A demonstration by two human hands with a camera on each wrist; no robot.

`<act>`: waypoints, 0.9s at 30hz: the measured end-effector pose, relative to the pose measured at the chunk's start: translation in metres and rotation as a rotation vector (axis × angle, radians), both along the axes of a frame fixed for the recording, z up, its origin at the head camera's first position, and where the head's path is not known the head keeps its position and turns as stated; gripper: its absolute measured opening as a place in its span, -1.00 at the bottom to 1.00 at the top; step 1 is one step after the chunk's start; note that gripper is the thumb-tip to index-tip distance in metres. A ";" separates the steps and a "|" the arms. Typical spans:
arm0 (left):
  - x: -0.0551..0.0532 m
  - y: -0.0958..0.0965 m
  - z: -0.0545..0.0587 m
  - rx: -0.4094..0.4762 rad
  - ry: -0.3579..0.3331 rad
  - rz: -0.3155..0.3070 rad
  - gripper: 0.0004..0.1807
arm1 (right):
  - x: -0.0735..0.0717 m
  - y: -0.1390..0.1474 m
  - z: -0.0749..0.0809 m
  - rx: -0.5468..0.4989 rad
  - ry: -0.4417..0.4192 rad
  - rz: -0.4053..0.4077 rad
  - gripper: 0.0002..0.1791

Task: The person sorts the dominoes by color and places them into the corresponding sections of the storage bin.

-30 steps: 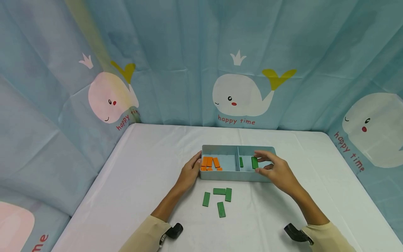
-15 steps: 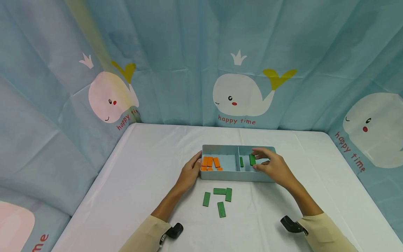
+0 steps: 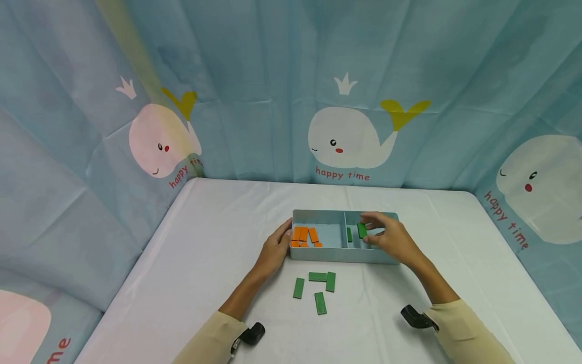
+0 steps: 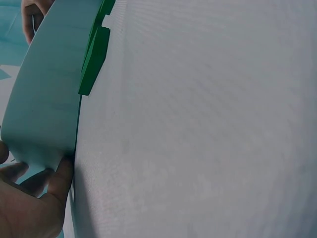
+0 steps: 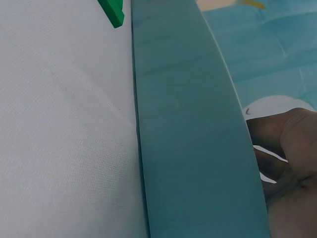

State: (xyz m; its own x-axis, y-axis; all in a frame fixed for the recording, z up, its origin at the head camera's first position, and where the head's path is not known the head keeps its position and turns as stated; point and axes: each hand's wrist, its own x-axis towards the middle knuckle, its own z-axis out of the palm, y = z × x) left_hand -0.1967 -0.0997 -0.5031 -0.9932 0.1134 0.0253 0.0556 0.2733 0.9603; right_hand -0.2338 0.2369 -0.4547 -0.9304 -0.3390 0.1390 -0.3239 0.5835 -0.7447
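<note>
A light blue two-compartment box (image 3: 345,255) stands on the white table. My left hand (image 3: 273,251) rests against its left end, and the left wrist view shows the fingertips of that hand (image 4: 37,203) touching the end wall. Over the right compartment my right hand (image 3: 391,237) pinches a green rectangular block (image 3: 361,230) between thumb and fingers. Another green block (image 3: 349,234) is in that compartment, by the divider. In the right wrist view the box's front wall (image 5: 190,119) hides the pinched block and part of the right hand (image 5: 287,163).
Several orange blocks (image 3: 303,233) lie in the left compartment. On the white cloth (image 3: 218,227) in front of the box are several loose green blocks (image 3: 320,303). A blue curtain (image 3: 254,136) printed with whales surrounds the table.
My right hand has moved left with the green block, bringing it closer to the divider. The left hand and the box have stayed where they were.
</note>
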 end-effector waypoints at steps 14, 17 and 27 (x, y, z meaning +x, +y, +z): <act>-0.001 -0.001 -0.001 -0.011 0.004 0.006 -0.39 | -0.009 -0.003 0.002 0.057 -0.072 -0.003 -0.32; -0.002 -0.001 -0.001 -0.014 0.005 0.010 -0.38 | -0.012 -0.004 0.001 0.064 -0.082 0.005 -0.30; -0.002 0.000 -0.004 0.019 -0.002 0.001 -0.38 | -0.021 -0.009 -0.003 0.085 -0.122 0.031 -0.29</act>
State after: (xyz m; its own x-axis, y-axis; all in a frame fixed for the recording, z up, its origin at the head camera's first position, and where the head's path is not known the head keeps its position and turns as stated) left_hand -0.1991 -0.1002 -0.5070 -0.9934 0.1116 0.0256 0.0535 0.2554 0.9653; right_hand -0.2546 0.2278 -0.4579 -0.9275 -0.3739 -0.0048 -0.2532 0.6374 -0.7277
